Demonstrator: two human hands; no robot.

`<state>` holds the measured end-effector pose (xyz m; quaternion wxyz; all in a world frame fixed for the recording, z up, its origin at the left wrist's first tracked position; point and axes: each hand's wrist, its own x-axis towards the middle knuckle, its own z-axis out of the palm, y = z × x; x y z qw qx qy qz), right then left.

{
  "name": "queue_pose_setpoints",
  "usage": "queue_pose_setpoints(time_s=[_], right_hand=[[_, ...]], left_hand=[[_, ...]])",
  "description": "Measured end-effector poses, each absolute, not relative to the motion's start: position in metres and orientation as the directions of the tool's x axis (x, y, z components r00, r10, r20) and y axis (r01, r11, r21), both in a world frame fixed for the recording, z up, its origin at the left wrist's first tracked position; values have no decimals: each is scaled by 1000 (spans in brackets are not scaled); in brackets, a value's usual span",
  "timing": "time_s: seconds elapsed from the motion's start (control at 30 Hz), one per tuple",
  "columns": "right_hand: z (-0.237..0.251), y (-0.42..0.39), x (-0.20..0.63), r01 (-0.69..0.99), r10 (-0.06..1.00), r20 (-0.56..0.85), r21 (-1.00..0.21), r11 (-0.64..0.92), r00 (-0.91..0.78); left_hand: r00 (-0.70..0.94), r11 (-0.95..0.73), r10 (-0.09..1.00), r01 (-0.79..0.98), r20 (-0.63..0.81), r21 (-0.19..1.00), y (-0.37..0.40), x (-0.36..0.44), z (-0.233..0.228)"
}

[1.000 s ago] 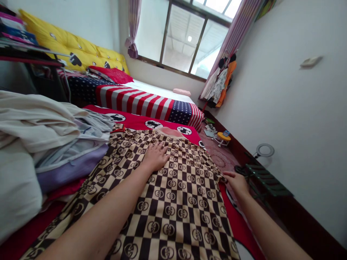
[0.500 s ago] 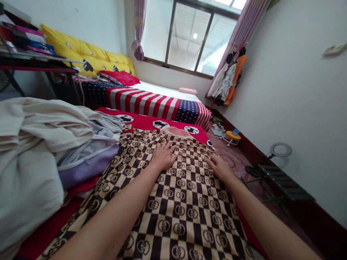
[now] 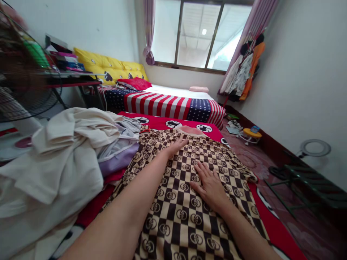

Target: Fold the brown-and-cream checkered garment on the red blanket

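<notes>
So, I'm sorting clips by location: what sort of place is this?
Probably a bedroom in a home: a bed with a red pillow stands near the window, and clothes hang beside a purple curtain.

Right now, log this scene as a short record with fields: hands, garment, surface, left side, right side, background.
Left hand: fingers extended, on the garment near its neckline
Right hand: spread palm down on the garment, nearer the camera
Garment: brown-and-tan checkered, laid out
Surface: red patterned cover under the garment
Left side: pile of pale cloth; fan
Right side: yellow stool; ring light
Background: stars-and-stripes bedcover; window
</notes>
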<state>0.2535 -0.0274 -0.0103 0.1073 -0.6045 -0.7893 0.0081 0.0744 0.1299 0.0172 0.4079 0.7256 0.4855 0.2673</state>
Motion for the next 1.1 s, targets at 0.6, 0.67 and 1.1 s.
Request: queue_pose_setpoints(time_s=[0.6,0.67,1.1], right_hand=[[-12,-21,269,698,941,321,-649,302,-108],[-10,-22,271,584,939,343,-754,301,-40],[53,-61,284,625,960,47,-750,216,-274]], left_hand=[[369,-249,928,517,49,819,-10,-43,89],[359,-341,927,674,113,656,-46,-59,86],[63,-58,993,997,-103,46,-129,-102,54]])
